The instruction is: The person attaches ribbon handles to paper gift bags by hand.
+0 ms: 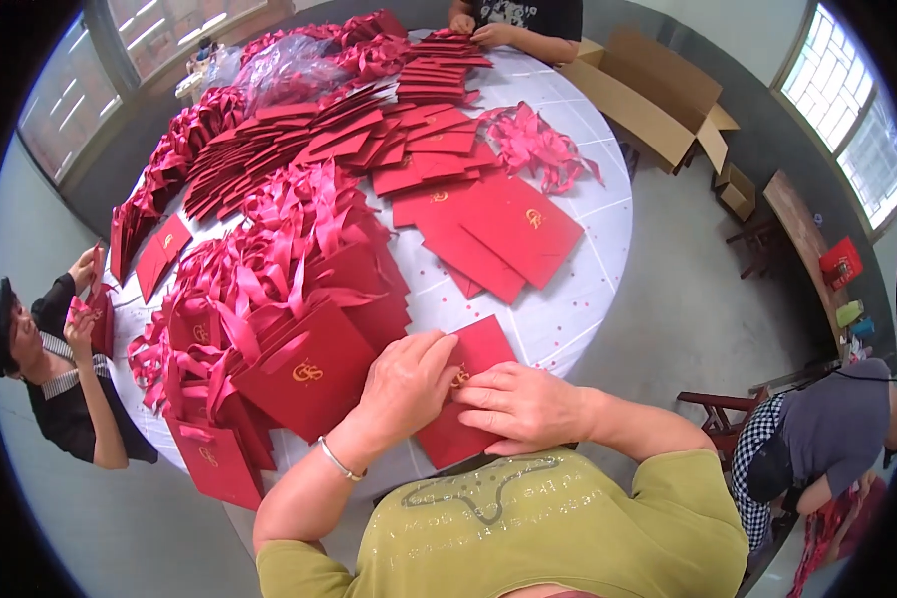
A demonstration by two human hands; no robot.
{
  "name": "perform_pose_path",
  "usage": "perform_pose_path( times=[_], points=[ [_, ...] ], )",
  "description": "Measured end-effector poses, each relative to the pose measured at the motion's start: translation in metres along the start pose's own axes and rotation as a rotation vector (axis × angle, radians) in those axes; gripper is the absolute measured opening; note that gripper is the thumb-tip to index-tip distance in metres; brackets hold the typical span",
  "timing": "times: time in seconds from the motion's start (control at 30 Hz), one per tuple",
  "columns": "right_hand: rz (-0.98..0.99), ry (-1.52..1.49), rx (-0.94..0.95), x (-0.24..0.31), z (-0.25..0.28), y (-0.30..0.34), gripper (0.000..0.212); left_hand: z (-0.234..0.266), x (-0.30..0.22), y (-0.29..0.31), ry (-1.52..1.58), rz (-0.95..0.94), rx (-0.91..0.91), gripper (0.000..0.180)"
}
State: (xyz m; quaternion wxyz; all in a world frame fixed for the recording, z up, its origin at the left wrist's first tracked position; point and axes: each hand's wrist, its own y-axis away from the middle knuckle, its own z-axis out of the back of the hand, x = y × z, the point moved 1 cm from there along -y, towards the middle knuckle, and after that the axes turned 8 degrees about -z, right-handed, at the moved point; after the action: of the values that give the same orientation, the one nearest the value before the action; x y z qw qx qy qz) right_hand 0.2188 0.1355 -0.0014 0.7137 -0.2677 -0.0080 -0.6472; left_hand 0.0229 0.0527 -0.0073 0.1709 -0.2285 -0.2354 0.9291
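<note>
In front of me a flat red paper gift bag (485, 344) with a gold emblem lies at the near edge of the table. My left hand (406, 387) is closed over its left side, fingers curled and the thumb side toward the emblem. My right hand (530, 406) rests on its right side, fingers bent in against the paper near the emblem; the fingertips of both hands are partly hidden. Left of my hands stands a pile of finished-looking red bags (307, 371) with pink ribbon handles (269, 254).
Flat red bags (523, 224) and loose pink ribbons (536, 149) cover the round white table (593, 284). Co-workers handle bags at the left (55, 369) and far side (523, 20). Another person (832, 419) sits at right. An open cardboard box (658, 90) stands behind the table.
</note>
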Motion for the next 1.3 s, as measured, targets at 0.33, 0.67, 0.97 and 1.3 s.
perform_pose_path(
  times=[0.33,0.67,0.97,1.3],
  points=[
    [-0.134,-0.424,-0.081,-0.042,0.025,-0.002,0.04,-0.005,0.003,-0.001,0.014,-0.086,-0.112,0.036],
    [-0.461,0.551,-0.395,-0.285,0.097,0.015,0.019,-0.004,0.007,-0.007,0.165,0.072,-0.024,0.04],
    [-0.562,0.273,-0.499,-0.275,0.105,0.024,0.012,0.001,0.002,-0.003,0.169,0.145,-0.07,0.032],
    [-0.7,-0.376,-0.693,-0.114,0.067,0.006,0.015,0.007,0.002,-0.029,0.197,0.292,0.122,0.015]
  ],
)
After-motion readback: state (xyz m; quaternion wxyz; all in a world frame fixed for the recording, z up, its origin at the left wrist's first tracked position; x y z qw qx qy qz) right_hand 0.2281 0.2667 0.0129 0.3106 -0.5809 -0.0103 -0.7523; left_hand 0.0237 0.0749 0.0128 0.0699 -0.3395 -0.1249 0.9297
